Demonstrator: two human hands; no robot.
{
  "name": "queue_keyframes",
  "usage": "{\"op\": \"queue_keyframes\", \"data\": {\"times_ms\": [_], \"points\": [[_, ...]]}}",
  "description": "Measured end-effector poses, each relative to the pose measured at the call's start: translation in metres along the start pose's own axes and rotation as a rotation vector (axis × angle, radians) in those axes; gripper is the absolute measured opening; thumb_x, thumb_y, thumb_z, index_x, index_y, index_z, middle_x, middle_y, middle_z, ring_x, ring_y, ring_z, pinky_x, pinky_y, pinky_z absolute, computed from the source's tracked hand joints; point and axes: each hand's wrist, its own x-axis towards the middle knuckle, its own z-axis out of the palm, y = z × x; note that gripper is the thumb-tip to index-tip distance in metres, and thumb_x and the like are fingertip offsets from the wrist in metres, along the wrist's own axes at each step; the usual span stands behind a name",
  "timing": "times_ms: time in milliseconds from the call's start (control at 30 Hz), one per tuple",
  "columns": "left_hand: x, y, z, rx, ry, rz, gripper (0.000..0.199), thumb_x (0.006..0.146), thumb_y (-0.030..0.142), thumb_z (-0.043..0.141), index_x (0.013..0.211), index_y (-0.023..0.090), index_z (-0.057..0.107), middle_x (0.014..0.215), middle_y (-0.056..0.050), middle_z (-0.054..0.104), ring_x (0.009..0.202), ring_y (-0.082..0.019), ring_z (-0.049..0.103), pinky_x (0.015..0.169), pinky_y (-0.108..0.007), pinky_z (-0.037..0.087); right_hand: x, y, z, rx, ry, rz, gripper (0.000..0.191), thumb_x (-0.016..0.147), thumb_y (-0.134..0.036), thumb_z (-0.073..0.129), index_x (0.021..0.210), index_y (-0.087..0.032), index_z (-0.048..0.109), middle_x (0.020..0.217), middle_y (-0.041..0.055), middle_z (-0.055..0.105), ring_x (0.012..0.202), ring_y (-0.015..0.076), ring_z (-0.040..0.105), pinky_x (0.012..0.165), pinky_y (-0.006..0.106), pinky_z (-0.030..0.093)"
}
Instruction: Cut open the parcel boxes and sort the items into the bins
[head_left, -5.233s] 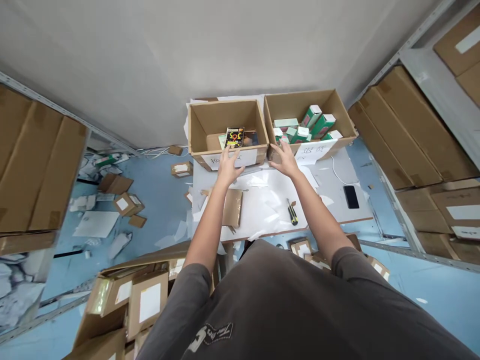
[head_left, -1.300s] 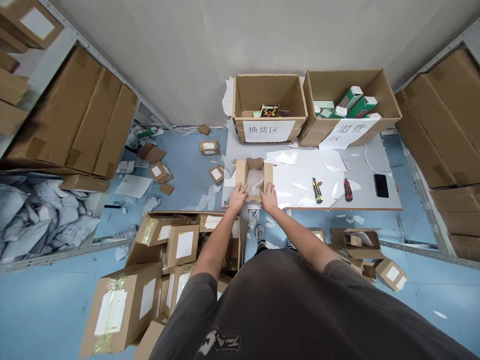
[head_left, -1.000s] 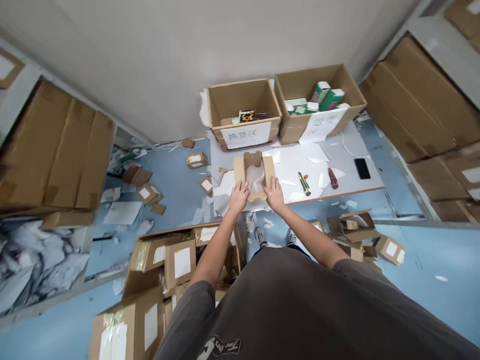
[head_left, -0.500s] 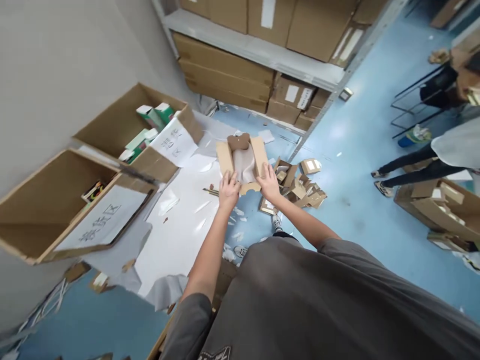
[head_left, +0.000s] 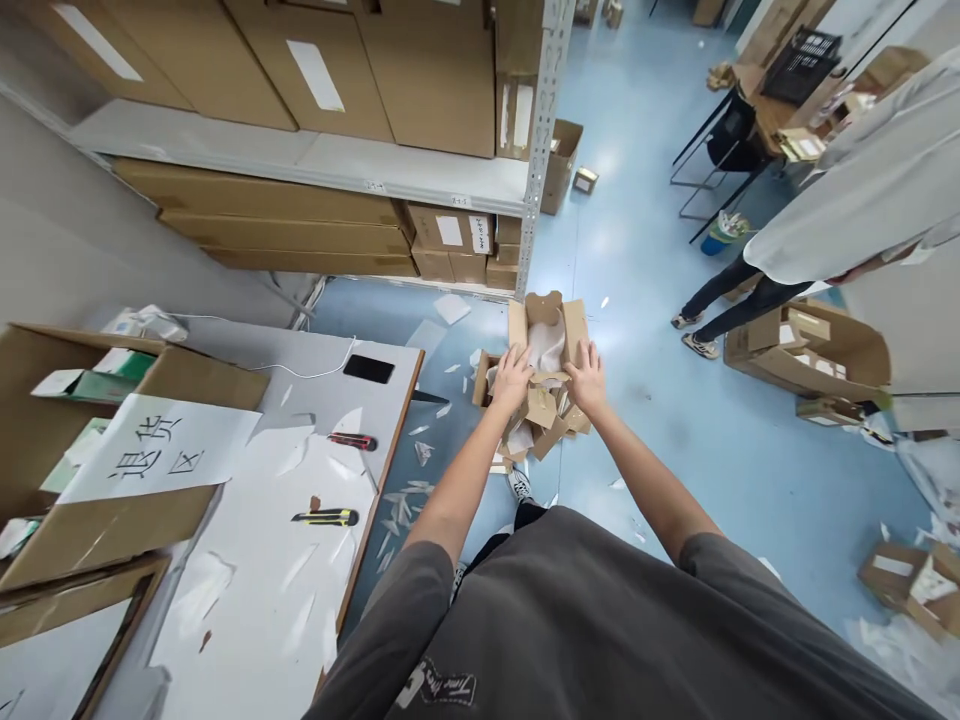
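An opened small cardboard box (head_left: 574,325) with its flaps up is held between my two hands, above the floor. Whitish wrapping (head_left: 546,343) shows inside it. My left hand (head_left: 512,377) grips the box's near left side. At the near right side, my right hand (head_left: 588,378) has its fingers on the cardboard. Just below the box lies a pile of opened cardboard pieces (head_left: 550,438) on the floor.
To the left, a white table (head_left: 255,560) bears a phone (head_left: 368,369), a red cutter (head_left: 352,441), a yellow cutter (head_left: 325,517) and large open boxes (head_left: 127,530). A shelf (head_left: 315,165) with cartons stands ahead. At right, a person (head_left: 832,200) stands near a carton (head_left: 862,350).
The view has turned right. Both hands have carried the open box from beside the table edge to over the cardboard pile on the floor.
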Motion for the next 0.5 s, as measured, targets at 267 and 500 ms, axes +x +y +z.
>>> {"op": "queue_keyframes", "data": {"times_ms": [267,500], "points": [[0.001,-0.016,-0.019,0.119,0.006,-0.093,0.074,0.089,0.014,0.071,0.161,0.025,0.057,0.178,-0.014,0.041,0.171,-0.040,0.021,0.138,-0.066,0.020,0.042,0.024,0.006,-0.016,-0.039,-0.097,0.082,0.090,-0.033,0.074,0.167,-0.022,0.048,0.186,0.0208,0.010,0.169,0.0514,0.008,0.126,0.077,0.026],[-0.085,-0.070,-0.130,0.191,0.263,-0.407,0.072,0.093,0.021,0.074,0.163,0.022,0.055,0.177,-0.017,0.040,0.169,-0.046,0.021,0.136,-0.067,0.019,0.084,-0.105,-0.011,0.042,0.069,-0.382,0.080,0.096,-0.039,0.069,0.170,-0.020,0.045,0.187,0.0199,0.003,0.169,0.0511,0.007,0.126,0.077,0.025]]}}
